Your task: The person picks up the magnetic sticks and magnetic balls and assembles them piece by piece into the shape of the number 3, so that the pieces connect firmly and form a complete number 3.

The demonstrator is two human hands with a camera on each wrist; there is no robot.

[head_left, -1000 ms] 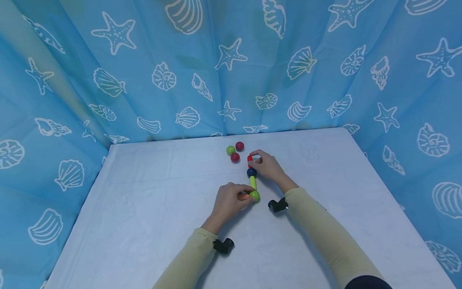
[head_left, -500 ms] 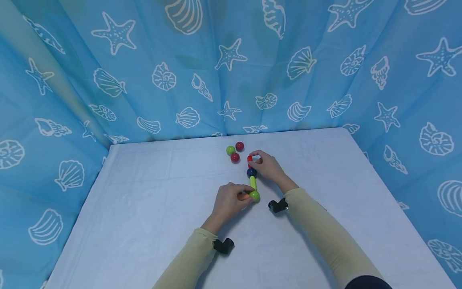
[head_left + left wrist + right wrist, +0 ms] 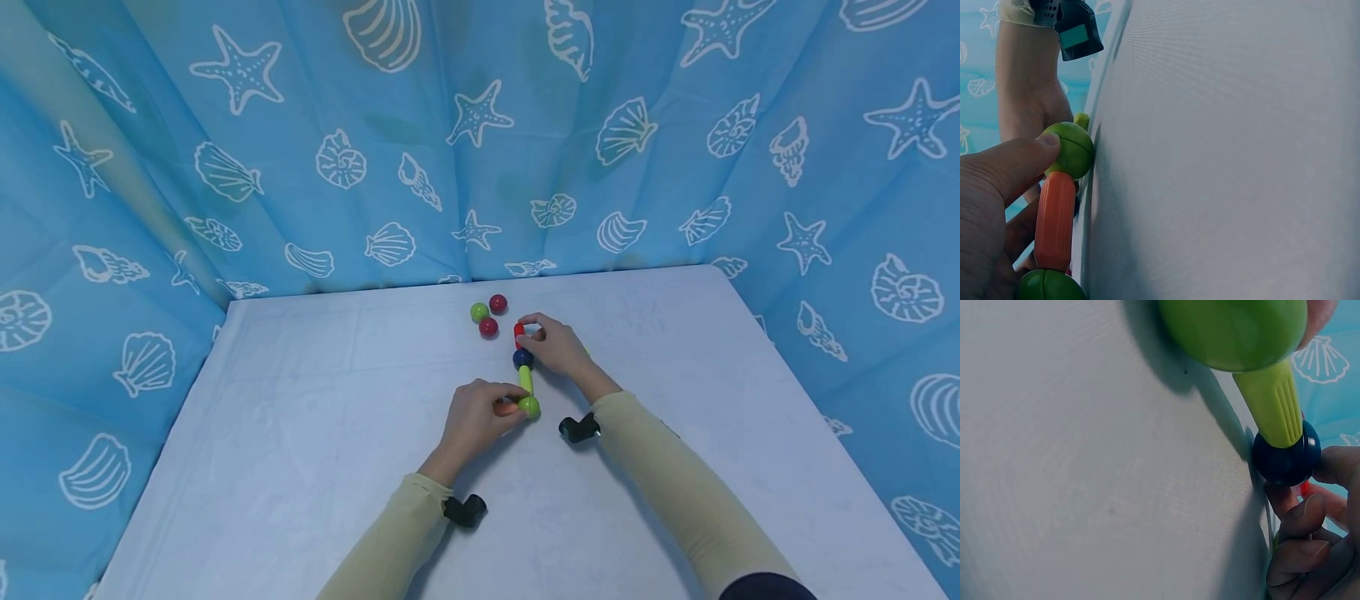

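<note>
Fingers (image 3: 512, 389) of the left hand (image 3: 474, 414) pinch a green ball (image 3: 530, 407), joined by an orange stick (image 3: 1055, 222) to a second green ball (image 3: 1050, 287). Between the hands, a yellow stick (image 3: 526, 380) runs from the first to a blue ball (image 3: 522, 359); the right hand (image 3: 555, 345) grips a red stick (image 3: 519, 331) just beyond. Two red balls (image 3: 489, 327) and a loose green ball (image 3: 479, 312) sit farther back on the counter (image 3: 315, 417).

On the white-covered desk (image 3: 300, 433), near its far edge, we see a green ball (image 3: 479, 312) and two red balls (image 3: 488, 327); whether the ball-and-rod chain (image 3: 525, 377) touches it, we can't tell.
</note>
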